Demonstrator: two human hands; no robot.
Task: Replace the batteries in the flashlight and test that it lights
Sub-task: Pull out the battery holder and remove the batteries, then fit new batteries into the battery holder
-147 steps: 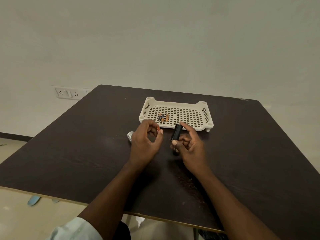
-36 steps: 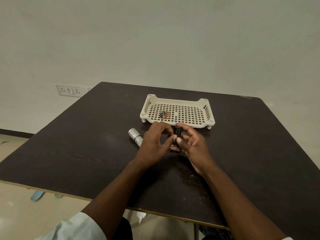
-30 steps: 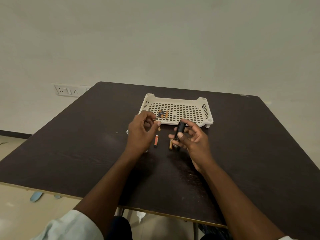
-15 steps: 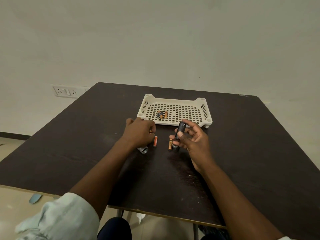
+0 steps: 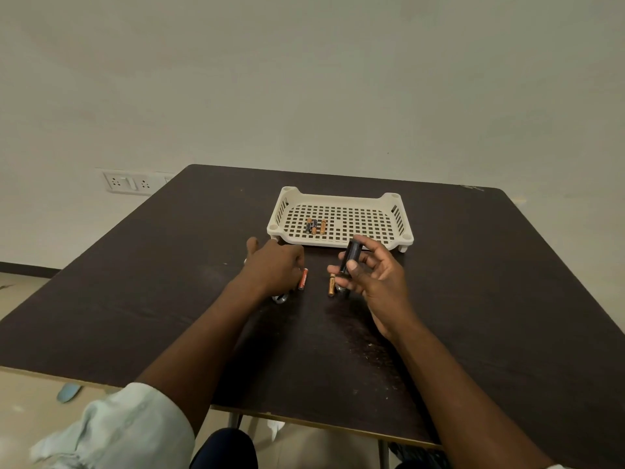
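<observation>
One black flashlight body [image 5: 351,257] stands tilted in right hand [image 5: 375,280].

A plain, office-like room: bare off-white wall [image 5: 304,79], wall sockets [image 5: 130,181], dark laminate table [image 5: 169,282].

Black flashlight body [image 5: 351,258] upright, hand-held

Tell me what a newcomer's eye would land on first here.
First the two hands at the middle of the dark table: the right hand holds a black battery holder upright, and the left hand lies over a silver flashlight. Two loose batteries lie between them. Behind stands a cream perforated tray with more batteries in it.
</observation>
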